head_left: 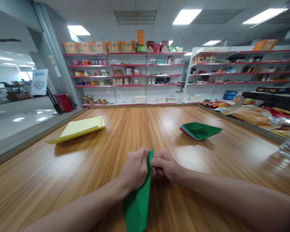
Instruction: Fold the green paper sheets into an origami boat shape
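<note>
A folded green paper (137, 203) stands on edge between my hands, running from the near table edge up to my fingertips. My left hand (134, 170) pinches its far end from the left side. My right hand (165, 166) pinches the same end from the right, fingers curled tight. Both hands rest low over the wooden table (99, 161), close together and touching the paper.
A stack of yellow paper sheets (79, 129) lies at the left. A pile of folded green and coloured paper (199, 130) lies at the right. Snack packets (253, 114) crowd the far right edge. Shop shelves (135, 77) stand behind the table.
</note>
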{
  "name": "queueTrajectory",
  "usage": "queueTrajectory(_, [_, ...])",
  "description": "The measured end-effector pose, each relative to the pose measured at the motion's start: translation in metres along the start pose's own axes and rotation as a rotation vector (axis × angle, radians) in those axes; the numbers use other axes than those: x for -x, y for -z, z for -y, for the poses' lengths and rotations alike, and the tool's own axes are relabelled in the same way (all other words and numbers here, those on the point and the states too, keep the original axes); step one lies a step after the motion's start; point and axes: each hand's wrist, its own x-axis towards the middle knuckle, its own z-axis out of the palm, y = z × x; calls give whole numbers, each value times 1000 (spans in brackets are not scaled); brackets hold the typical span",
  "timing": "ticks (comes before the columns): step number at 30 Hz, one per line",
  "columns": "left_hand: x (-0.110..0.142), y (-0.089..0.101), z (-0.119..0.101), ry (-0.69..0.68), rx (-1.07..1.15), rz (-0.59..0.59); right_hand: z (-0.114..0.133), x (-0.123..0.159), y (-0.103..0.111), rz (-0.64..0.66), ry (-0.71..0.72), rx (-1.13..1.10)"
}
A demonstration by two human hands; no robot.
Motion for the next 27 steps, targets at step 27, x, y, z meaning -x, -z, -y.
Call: queueTrajectory(27, [0, 1, 0, -18, -78, 7, 8, -6, 2, -190, 2, -22])
